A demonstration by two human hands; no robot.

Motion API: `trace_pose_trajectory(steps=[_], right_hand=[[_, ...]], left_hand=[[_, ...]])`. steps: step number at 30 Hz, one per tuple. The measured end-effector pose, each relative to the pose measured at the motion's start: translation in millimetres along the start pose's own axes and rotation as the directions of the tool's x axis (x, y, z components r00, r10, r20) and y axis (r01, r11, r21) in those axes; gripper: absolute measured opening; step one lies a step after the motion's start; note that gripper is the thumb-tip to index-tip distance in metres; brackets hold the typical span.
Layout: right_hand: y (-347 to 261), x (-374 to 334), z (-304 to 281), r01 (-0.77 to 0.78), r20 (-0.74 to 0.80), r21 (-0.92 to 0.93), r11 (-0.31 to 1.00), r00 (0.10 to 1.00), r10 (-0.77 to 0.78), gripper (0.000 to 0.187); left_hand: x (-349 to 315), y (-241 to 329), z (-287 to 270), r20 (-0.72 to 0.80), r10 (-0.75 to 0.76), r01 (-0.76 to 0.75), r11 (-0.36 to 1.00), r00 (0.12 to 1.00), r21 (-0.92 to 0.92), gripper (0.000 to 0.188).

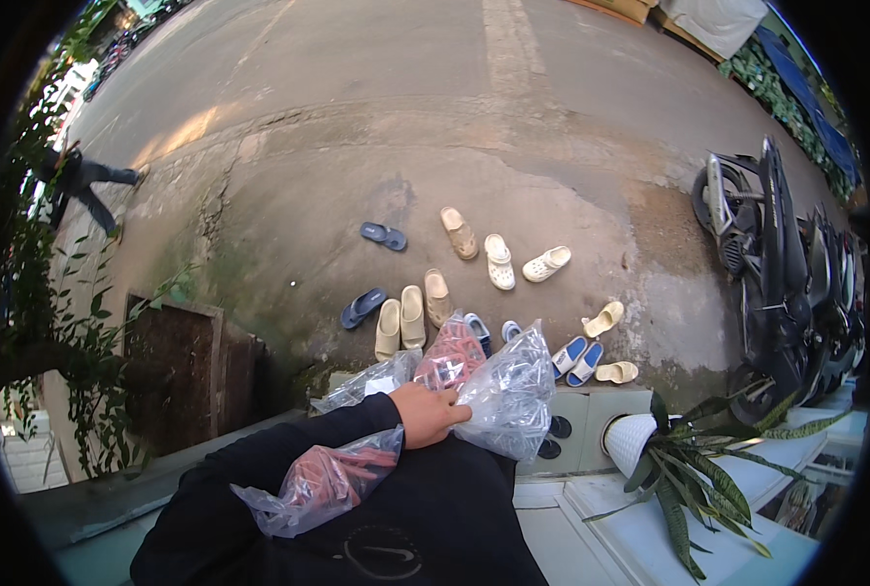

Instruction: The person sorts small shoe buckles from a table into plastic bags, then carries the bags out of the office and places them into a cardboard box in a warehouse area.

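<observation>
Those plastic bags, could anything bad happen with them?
Maybe! The left hand grips the clear plastic bag at one edge, so it might slip or tear. The bag with red things lies against the dark clothes with no fingers seen around it, so it could slide off. Shoes lie scattered nearby, so someone could trip.

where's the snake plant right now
The snake plant is at lower right in the head view, in a white pot, below the parked motorbikes and a cream slip-on.
</observation>
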State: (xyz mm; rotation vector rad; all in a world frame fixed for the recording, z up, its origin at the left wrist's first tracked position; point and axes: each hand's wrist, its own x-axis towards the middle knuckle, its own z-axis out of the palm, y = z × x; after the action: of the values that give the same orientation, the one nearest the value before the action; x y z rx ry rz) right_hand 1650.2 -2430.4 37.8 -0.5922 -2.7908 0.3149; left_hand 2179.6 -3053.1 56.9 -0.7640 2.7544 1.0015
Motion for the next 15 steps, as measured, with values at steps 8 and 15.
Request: trace_pose_trajectory(steps=[8, 15], right_hand=[[-88.1, -49.9, 63.6, 0.226, 0.114, -0.008, 0.974, 0.968, -0.224, 0.045], [-150.9, -116.3, 114.5, 0.444, 0.259, 0.03, 0.896, 0.862, -0.436, 0.043]], left_hand=[[-21.8, -18.0, 3.2, -0.039, -0.003, 0.0, 0.998, 0.999, -0.069, 0.032], [-41.3, -34.5, -0.3, -0.079, -0.06, 0.053, 0.994, 0.995, -0.096, 0.025]])
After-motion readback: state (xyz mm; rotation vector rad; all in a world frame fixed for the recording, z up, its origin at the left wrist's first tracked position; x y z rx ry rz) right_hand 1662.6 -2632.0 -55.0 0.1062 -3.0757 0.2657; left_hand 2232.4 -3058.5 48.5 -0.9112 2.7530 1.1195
